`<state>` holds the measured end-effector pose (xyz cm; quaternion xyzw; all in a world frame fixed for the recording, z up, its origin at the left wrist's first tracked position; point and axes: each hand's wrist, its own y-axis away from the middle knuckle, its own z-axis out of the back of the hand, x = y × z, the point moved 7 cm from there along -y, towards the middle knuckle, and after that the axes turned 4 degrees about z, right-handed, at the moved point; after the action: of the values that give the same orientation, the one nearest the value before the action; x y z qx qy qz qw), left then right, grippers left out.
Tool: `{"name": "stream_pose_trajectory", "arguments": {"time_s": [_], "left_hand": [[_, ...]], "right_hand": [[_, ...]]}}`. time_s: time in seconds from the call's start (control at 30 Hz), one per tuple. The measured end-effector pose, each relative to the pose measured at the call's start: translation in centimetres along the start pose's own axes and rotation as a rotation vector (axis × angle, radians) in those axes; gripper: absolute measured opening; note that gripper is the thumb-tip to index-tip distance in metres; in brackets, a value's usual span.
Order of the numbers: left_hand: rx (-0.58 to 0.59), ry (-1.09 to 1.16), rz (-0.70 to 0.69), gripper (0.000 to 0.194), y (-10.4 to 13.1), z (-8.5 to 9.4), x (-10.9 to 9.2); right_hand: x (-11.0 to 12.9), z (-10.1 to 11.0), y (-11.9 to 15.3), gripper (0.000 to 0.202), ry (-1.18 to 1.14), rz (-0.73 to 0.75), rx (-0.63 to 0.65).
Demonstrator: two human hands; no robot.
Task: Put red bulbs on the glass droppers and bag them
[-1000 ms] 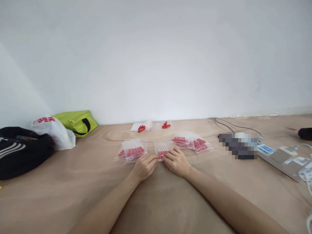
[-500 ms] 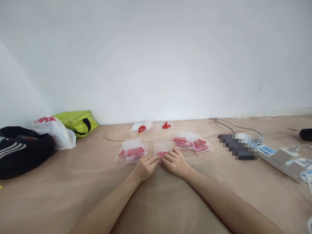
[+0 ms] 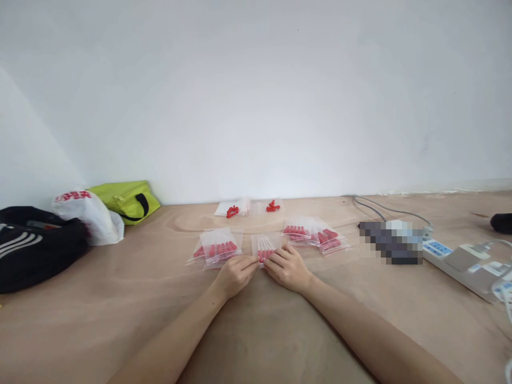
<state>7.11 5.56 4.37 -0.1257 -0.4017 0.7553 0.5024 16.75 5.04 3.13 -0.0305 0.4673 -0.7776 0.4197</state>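
Note:
A small clear zip-lock bag [image 3: 264, 241] lies flat before me, with several red-ended pieces lined up inside it. At the left corner of its near edge, my left hand [image 3: 236, 276] is closed, fingertips pinched on the plastic. My right hand [image 3: 288, 271] has its fingers curled over the bag's near right side and partly covers it. Left of this bag, filled zip-lock bags [image 3: 219, 240] overlap in a pile, close to my left knuckles. More filled bags [image 3: 314, 232] overlap beyond my right hand.
Against the wall are loose red pieces [image 3: 232, 212] on a stack of bags [image 3: 222, 207], and more red pieces [image 3: 273, 206]. A black bag [image 3: 40, 256], white plastic bag [image 3: 86, 218] and green bag [image 3: 128, 198] stand left. Right lies a power strip [image 3: 460, 266] with cables.
My left hand has slid a little to the left along the bag's near edge, opening a gap between my two hands. My right hand has stayed almost in place.

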Motion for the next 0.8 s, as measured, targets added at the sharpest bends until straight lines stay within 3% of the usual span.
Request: {"name": "stream_pose_trajectory", "arguments": {"time_s": [0.37, 0.8], "left_hand": [[-0.003, 0.01, -0.024, 0.031, 0.0, 0.1, -0.4], [-0.021, 0.089, 0.086, 0.025, -0.1, 0.3, 0.2]], "right_hand": [[1.1, 0.3, -0.2, 0.024, 0.041, 0.148, -0.027], [0.5, 0.5, -0.1, 0.028, 0.087, 0.08, 0.072]]}}
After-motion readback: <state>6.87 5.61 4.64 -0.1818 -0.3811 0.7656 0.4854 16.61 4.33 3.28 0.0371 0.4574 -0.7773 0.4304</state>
